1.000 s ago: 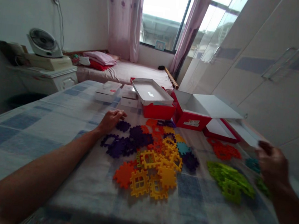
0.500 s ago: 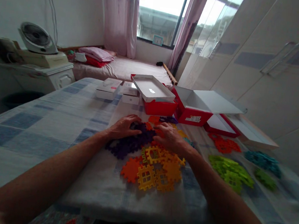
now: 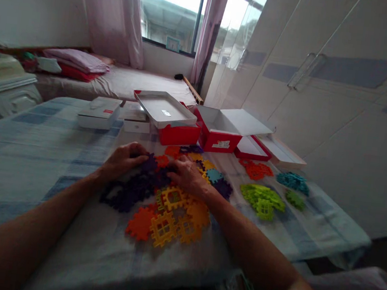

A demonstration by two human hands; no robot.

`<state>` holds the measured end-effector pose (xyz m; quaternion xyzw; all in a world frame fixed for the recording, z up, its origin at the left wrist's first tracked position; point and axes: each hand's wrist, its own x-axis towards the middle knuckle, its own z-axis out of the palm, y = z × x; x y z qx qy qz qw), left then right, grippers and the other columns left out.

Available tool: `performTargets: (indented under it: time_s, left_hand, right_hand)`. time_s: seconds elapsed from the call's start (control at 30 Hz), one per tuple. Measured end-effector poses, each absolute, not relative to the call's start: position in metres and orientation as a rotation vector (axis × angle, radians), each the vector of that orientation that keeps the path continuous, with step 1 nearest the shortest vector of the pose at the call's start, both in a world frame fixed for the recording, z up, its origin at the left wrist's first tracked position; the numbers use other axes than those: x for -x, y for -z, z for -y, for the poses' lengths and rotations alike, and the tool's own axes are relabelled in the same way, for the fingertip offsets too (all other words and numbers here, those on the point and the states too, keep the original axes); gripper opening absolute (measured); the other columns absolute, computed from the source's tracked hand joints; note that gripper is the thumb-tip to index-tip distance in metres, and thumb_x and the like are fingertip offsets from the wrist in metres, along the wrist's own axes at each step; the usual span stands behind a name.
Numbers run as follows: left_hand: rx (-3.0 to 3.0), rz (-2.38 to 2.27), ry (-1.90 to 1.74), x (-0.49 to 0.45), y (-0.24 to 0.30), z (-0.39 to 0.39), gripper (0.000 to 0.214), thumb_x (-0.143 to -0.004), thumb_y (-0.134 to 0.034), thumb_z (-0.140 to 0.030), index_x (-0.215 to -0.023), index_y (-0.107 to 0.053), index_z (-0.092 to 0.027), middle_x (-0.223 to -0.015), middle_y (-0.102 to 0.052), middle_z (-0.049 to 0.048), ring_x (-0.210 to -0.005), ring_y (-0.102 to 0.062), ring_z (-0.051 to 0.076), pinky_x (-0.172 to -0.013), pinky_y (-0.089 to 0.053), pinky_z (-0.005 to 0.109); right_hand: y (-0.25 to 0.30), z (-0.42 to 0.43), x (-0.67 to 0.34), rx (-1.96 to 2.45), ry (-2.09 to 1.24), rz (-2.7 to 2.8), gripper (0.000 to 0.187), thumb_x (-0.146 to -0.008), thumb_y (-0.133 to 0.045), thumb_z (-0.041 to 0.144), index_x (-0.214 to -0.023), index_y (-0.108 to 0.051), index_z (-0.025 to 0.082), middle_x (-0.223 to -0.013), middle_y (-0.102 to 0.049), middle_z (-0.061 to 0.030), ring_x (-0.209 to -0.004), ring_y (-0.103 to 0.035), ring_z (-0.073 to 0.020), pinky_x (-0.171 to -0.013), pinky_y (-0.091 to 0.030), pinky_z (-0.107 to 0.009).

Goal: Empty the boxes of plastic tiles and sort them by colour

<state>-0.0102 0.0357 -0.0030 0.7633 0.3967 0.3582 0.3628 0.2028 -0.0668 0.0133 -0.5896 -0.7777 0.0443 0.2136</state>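
Purple interlocking tiles are bracketed by 2 hands, the left hand laid on their far-left edge, the right hand on their right, and whether either grips a tile cannot be told.

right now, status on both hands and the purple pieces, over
Left hand and right hand both resting on the purple pieces, grasp unclear. Yellow and orange pieces crowd the near side. Red boxes beyond, apart.
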Motion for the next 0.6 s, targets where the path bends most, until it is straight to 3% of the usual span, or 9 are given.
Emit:
performTargets:
  time_s: [0.13, 0.3, 0.47, 0.6]
  left_hand:
    - [-1.716, -1.041, -1.094, 0.012, 0.002, -0.036, 0.046, -0.064, -0.067, -0.049, -0.096, -0.062, -0.016, -0.084, -0.07, 0.0049, -0.073, -0.063, 0.019, -0.065, -0.049, 0.029]
    - [-1.58, -1.068, -1.209, 0.015, 0.003, -0.04, 0.044, -0.061, -0.068, -0.044, -0.091, -0.064, -0.013, -0.082, -0.069, 0.0051, -0.075, -0.063, 0.019, -0.068, -0.049, 0.029]
    - [-1.576, -1.05, -1.169, 0.013, 0.002, -0.039, 0.042, -0.059, -0.069, -0.042, -0.09, -0.065, -0.014, -0.079, -0.07, 0.0046, -0.071, -0.063, 0.018, -0.065, -0.05, 0.029]
    - [-1.572, -1.052, -1.16, 0.013, 0.004, -0.041, 0.043, -0.06, -0.068, -0.041, -0.093, -0.065, -0.014, -0.081, -0.071, 0.0047, -0.072, -0.064, 0.018, -0.064, -0.05, 0.029]
  right_hand:
    - [-0.013, 0.069, -0.207, 1.614, -0.129, 2.122, 0.021, -0.085, -0.058, 0.032, -0.099, -0.067, 0.02, -0.097, -0.059, -0.0067, -0.096, -0.053, -0.0192, -0.086, -0.039, -0.032]
    - [-0.012, 0.069, -0.215, 1.552, -0.113, 2.25, 0.042, -0.073, -0.07, 0.047, -0.108, -0.064, 0.024, -0.108, -0.058, -0.0067, -0.105, -0.05, -0.025, -0.09, -0.037, -0.038]
    - [-0.012, 0.071, -0.213, 1.501, -0.134, 2.268, 0.02, -0.075, -0.069, 0.032, -0.091, -0.064, 0.021, -0.1, -0.059, -0.005, -0.097, -0.053, -0.0199, -0.086, -0.04, -0.033]
    - [-0.017, 0.072, -0.208, 1.513, -0.115, 2.205, 0.013, -0.078, -0.066, 0.029, -0.085, -0.062, 0.019, -0.093, -0.061, -0.005, -0.093, -0.055, -0.0197, -0.084, -0.04, -0.033]
